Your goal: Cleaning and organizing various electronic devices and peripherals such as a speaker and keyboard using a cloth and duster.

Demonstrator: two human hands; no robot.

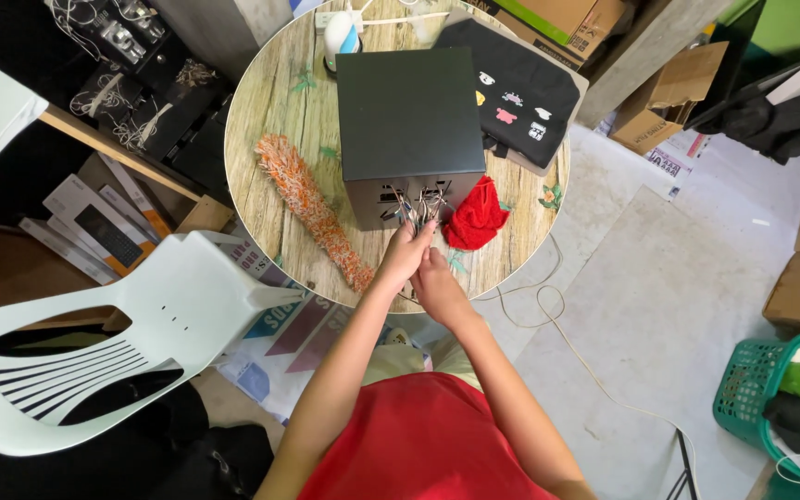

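Both hands are raised together at the near face of a black box (407,111) standing on a round wood-patterned table (280,102). The left hand (406,252) is closed around a bunch of thin pale cords (416,206) that hang out of slots in the box's front wall; the fingers wrap the strands just below the slots. The right hand (438,278) lies directly behind and below the left, touching it, and curls in toward the same bunch; whether it actually pinches any strand cannot be made out, as the left hand covers the contact. The cords therefore sit immediately ahead of the left fingertips, against the box front. Just to the right of the hands, touching the foot of the box, lies a red mesh bundle (475,216). To the left of the hands, an orange and white fuzzy strip (312,209) runs diagonally across the tabletop, its near end close to the left wrist. Beyond the box, well away from the hands, rests a black cloth bag (520,83) with small printed figures. A white plastic chair (94,343) stands well to the left of the left forearm. Far to the right of the right arm, on the floor, stands a green basket (743,389) holding clothes.
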